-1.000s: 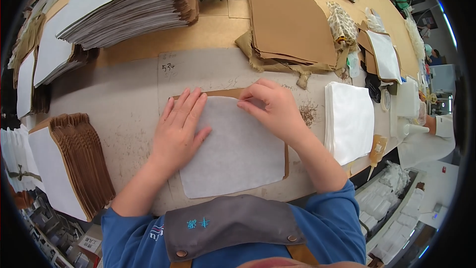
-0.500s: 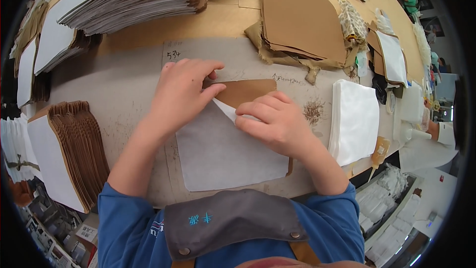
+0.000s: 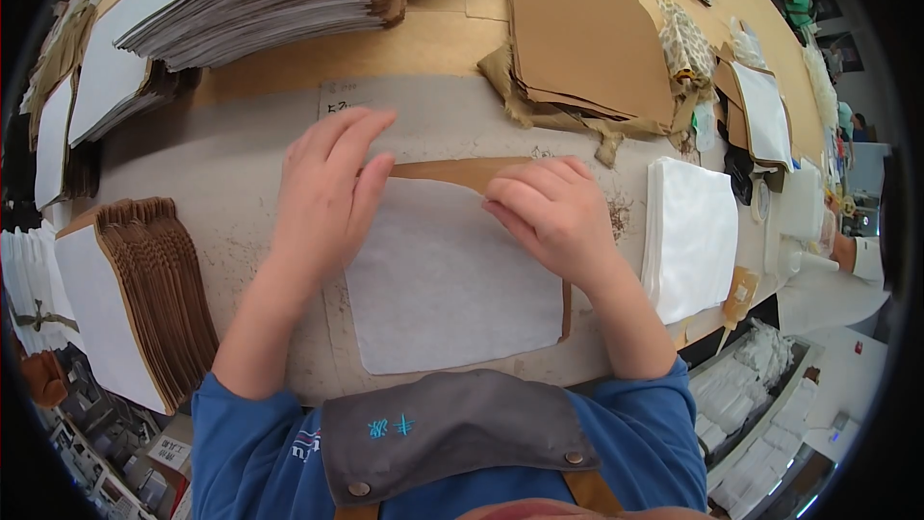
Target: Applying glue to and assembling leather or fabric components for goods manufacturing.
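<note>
A white sheet [image 3: 452, 279] lies nearly flat over a brown panel [image 3: 438, 171] on the grey work surface in front of me. The brown shows as a strip along the far edge and a sliver at the right. My right hand [image 3: 551, 207] has its fingers pinched at the sheet's far right edge. By the far left corner, my left hand [image 3: 332, 183] is open, its fingers stretched out and holding nothing. Whether its lower edge touches the sheet is hard to make out.
Brown-and-white panels stand in a fanned stack [image 3: 144, 299] at left; a taller stack [image 3: 279, 5] is far left. Brown sheets [image 3: 587, 34] lie far right. White sheets [image 3: 691, 236] and an amber squeeze bottle [image 3: 740, 297] are at right, near another person's hand [image 3: 843, 252].
The sheet's folded-back far edge has come down flat over the brown panel. My left hand has opened and moved left; my right hand has shifted slightly right and away from me.
</note>
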`<state>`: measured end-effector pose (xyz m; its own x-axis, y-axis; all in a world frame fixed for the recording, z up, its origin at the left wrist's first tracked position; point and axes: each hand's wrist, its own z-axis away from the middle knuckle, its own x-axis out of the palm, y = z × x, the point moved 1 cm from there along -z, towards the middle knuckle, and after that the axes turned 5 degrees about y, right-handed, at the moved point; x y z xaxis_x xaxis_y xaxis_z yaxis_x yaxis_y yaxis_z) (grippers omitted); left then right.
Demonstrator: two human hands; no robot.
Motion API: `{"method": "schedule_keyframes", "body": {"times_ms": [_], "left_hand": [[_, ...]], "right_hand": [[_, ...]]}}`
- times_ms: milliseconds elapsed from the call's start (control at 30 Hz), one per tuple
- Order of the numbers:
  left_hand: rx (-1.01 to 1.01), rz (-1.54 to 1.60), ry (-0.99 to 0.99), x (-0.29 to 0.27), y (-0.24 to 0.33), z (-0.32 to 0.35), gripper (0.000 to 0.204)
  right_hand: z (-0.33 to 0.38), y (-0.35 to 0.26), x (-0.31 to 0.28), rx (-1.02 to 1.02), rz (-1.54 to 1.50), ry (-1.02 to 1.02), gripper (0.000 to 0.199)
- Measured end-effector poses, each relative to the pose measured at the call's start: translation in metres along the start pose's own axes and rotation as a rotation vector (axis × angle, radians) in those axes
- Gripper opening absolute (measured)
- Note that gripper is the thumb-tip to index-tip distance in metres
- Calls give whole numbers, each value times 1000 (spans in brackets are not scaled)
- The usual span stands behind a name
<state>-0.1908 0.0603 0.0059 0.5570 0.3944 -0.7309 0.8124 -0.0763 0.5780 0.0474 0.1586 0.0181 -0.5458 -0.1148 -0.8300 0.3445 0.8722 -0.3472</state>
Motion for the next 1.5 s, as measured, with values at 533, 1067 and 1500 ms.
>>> {"method": "schedule_keyframes", "body": {"times_ms": [533, 1067, 1500], "left_hand": [[252, -257, -532, -7, 1, 58, 75], [204, -283, -517, -6, 3, 56, 70], [237, -320, -538, -5, -1, 58, 81]], "right_hand": [[5, 17, 26, 180, -26, -29, 10], [5, 21, 25, 366, -95, -70, 17], [15, 38, 9, 559, -205, 98, 22]]}}
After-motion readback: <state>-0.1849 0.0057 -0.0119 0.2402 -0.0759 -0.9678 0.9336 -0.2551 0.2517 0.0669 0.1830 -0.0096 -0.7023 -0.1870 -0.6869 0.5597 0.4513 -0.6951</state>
